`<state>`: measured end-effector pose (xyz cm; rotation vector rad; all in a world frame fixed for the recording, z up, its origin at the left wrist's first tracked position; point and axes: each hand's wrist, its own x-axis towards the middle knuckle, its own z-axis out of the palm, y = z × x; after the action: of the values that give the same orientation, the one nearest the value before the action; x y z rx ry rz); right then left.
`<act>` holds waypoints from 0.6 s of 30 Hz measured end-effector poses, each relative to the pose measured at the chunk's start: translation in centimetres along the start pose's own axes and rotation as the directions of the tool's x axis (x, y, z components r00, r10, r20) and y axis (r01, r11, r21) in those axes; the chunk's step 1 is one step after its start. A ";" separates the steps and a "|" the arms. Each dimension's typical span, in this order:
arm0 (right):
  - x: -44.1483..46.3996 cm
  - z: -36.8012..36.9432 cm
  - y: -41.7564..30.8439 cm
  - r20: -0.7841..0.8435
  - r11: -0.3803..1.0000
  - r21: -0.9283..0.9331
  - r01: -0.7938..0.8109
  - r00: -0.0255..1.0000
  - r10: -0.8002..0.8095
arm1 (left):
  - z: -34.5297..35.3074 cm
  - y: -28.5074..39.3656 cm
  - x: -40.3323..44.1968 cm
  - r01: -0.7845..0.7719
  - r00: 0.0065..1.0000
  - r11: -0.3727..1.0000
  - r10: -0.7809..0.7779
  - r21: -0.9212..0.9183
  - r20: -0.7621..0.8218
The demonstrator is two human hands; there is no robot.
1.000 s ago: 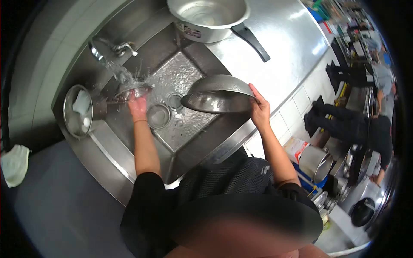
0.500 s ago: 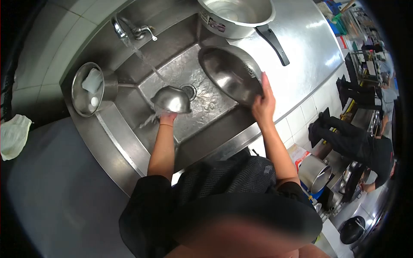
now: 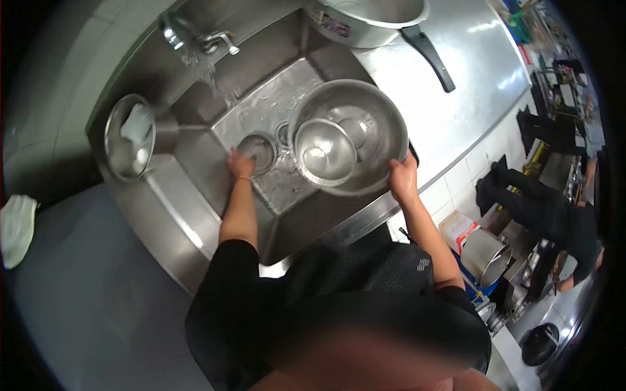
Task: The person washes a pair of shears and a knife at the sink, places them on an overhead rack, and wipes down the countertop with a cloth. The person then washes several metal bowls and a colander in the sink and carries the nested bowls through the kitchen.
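Note:
My right hand point(image 3: 403, 180) grips the near right rim of a large metal mixing bowl point(image 3: 385, 124), fingers partly hidden behind it. The bowl tilts against the sink's right side. Inside it lies a smaller metal bowl point(image 3: 326, 151), its mouth facing up. At the left of the sink floor, my left hand point(image 3: 240, 164) closes on the edge of a small round metal dish point(image 3: 259, 151), slightly blurred. This dish sits beside the drain point(image 3: 283, 132). Water runs from the faucet point(image 3: 173, 38) into the metal sink point(image 3: 293, 202).
A metal pot point(image 3: 130, 171) holding a white sponge-like piece stands on the left ledge. On the right counter point(image 3: 469, 72) rests a pressure-cooker pot point(image 3: 365, 32) with a black handle. A cloth point(image 3: 18, 228) hangs far left. Another person point(image 3: 548, 208) is farther right.
The small bowl has gone from my left hand into the large bowl, which now faces up more. My left hand has moved left to the small dish. The right hand still holds the rim.

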<state>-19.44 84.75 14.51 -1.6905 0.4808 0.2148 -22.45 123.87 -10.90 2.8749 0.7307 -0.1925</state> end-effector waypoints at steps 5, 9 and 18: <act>-1.5 -1.7 -1.1 -0.041 0.994 0.108 -0.022 0.999 0.027 | 11.1 -1.4 3.7 0.597 0.798 0.377 -0.187 -0.709 0.573; -2.1 -4.1 -1.1 -0.041 0.997 0.079 0.001 0.999 0.002 | 4.2 4.9 4.8 0.407 0.895 0.010 -0.204 -0.913 0.397; -2.8 -4.9 -0.9 -0.130 0.987 0.109 0.121 0.986 -0.106 | -3.4 4.4 5.7 0.498 0.775 -0.636 0.022 -0.589 0.631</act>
<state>-22.16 80.62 17.28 -1.6165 0.4785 -0.0021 -15.02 123.33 -7.93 0.4777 0.8925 0.0240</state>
